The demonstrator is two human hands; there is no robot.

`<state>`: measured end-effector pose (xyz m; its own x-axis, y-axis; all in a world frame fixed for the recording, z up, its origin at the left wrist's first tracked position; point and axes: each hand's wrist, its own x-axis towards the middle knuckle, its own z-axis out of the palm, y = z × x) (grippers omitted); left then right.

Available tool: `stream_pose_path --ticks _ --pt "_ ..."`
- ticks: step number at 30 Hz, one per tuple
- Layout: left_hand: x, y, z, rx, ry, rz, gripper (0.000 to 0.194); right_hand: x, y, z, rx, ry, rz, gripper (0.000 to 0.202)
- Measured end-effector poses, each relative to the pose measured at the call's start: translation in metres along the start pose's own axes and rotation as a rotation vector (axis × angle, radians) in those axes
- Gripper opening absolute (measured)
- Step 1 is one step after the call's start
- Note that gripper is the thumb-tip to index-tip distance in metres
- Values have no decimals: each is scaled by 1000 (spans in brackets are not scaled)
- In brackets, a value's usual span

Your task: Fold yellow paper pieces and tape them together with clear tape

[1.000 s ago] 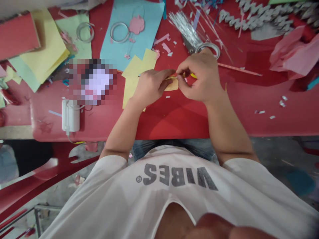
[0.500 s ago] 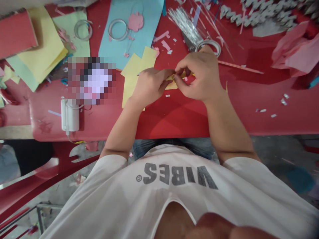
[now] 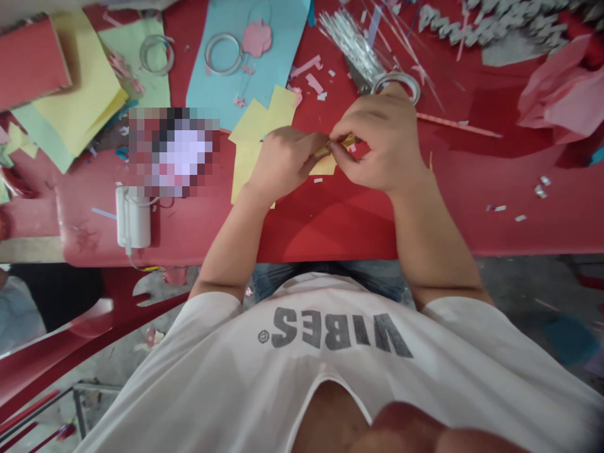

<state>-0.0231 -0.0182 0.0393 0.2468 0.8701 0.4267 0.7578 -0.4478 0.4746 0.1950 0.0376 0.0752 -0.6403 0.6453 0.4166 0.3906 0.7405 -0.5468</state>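
Over the red table, my left hand (image 3: 283, 158) and my right hand (image 3: 383, 143) meet with their fingertips pinched together. Between them is a small strip of yellow paper (image 3: 350, 139), mostly covered by the fingers. Each hand is closed in a pinch on it. Beneath my left hand lie yellow paper pieces (image 3: 245, 167), and another yellow scrap (image 3: 325, 166) shows under the fingertips. A roll of tape (image 3: 411, 85) sits at the far side of my right hand, partly hidden by it.
Blue paper (image 3: 201, 88) bears another tape roll (image 3: 207, 58) and a pink paper flower (image 3: 257, 39). Silvery wire strips (image 3: 352, 47) lie beyond my right hand, a pencil (image 3: 457, 124) to its right. Left are a white power bank (image 3: 133, 220) and a pixelated patch.
My right hand has shifted slightly, and a little more of the yellow strip shows between its fingers. My left hand stays almost in place.
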Motion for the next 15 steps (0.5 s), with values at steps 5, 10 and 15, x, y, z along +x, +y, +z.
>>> stream_pose_path --ticks 5,10,15 --pt "1 -3 -1 -55 -41 20 23 0 -3 -3 -29 -32 -20 4" --pt "2 -2 -3 15 -45 127 22 0 -7 -7 4 -70 -15 7" --pt "1 3 -2 101 -25 193 25 1 -13 -13 75 -110 63 7"
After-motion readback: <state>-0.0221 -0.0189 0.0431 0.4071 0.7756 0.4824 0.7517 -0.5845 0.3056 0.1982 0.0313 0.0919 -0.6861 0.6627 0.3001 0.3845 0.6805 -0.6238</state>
